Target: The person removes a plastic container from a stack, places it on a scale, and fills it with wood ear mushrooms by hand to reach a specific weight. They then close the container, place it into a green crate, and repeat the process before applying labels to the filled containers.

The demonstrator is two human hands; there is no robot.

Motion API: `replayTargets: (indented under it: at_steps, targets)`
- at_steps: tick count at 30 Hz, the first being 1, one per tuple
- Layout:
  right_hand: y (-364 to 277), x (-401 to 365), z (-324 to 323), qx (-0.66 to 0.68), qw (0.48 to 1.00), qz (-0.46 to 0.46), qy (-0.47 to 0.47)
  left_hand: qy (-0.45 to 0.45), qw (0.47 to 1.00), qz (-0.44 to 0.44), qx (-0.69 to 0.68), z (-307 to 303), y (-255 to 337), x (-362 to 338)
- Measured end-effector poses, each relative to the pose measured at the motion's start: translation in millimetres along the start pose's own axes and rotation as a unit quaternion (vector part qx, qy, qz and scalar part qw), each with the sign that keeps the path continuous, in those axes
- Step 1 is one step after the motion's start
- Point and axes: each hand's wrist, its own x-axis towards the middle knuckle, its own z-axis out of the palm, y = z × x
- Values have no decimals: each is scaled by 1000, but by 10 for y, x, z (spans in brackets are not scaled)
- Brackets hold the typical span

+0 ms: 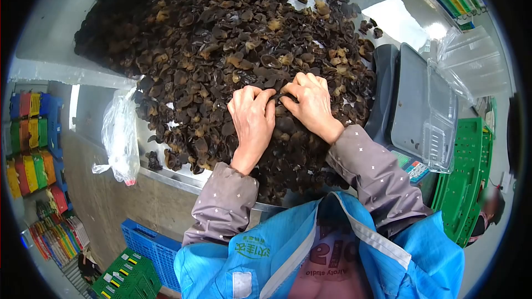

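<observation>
A large heap of dark brown wood-ear-like fungus [221, 39] covers the metal table. Over the near middle of the heap, my left hand [252, 119] and my right hand [310, 102] face each other, almost touching. Both hands have thumb and forefinger pinched on a dark piece of the fungus [278, 97] between them. The fingertips partly hide that piece.
A scale [407, 99] stands right of the heap, with a clear plastic tray [440, 133] on it. A plastic bag [121, 133] hangs at the table's left edge. Green crates [463, 182] are at right, a blue pallet [152, 249] below left. A person [490, 210] is at far right.
</observation>
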Motion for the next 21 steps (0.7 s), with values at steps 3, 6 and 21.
replayTargets:
  at_steps: [3,6,21]
  targets:
    - [6,-15,11,35,998,-10,47,-3,1000,-3,-14,-10,6,10]
    - [-7,-27,5,46,996,-22,69,-10,1000,-10,-24,-18,41,34]
    - [-658,-513,-332,241,971,-12,5,-49,974,-126,-179,-496,273,-396]
